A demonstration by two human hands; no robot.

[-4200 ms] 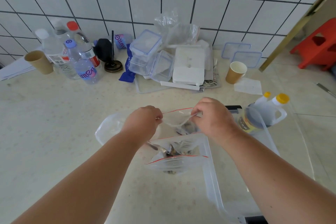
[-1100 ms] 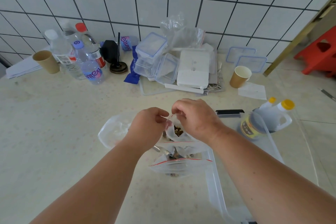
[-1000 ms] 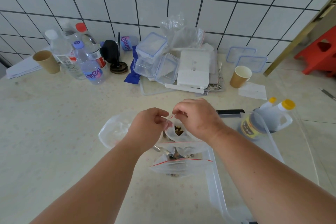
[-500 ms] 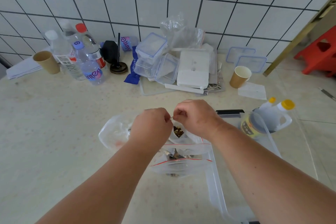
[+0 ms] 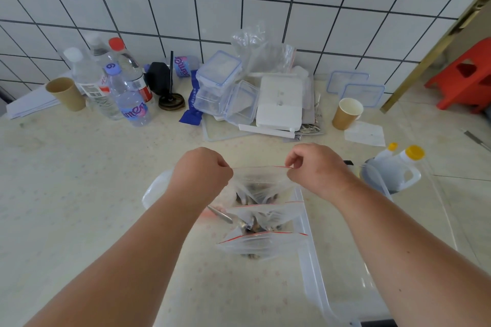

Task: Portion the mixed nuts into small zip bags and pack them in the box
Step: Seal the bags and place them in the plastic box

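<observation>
Clear plastic zip bag [image 5: 261, 180] with nuts, stretched taut above the surface [image 5: 79, 180] at centre, over more filled bags [image 5: 261, 233] toward 6 o'clock. Left hand [image 5: 200, 172] and right hand [image 5: 316, 167] fingers curled, pinching its red-lined top corners. Transparent box [image 5: 316, 273] toward 4 o'clock.

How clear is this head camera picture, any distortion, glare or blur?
Head view: wide-angle lens bows the white tiled wall; lighting soft and even, faint shadows; the clear red-striped zip bag pinched by the left hand and right hand is sharp, its contents murky.
</observation>
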